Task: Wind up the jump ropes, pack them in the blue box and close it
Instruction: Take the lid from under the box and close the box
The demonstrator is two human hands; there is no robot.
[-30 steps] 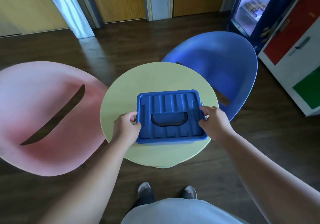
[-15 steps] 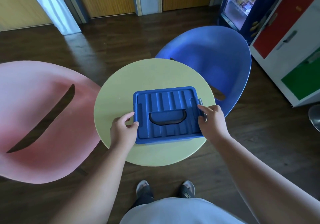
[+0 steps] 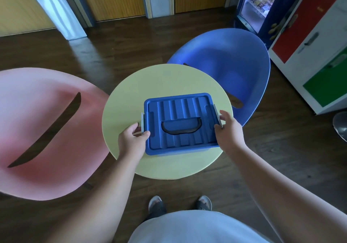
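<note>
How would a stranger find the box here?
Find the round yellow table between the pink chair and the blue chair. On it sits the blue box, left hand and right hand at its sides. Only it has a ribbed lid with a handle.

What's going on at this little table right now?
A person stands at a round yellow table, busy with the blue box, which is covered. No jump ropes show, so they are presumably packed inside. The left hand pinches the grey left latch, and the right hand curls its fingers round the right latch. Whether either latch has snapped down cannot be told.
</note>
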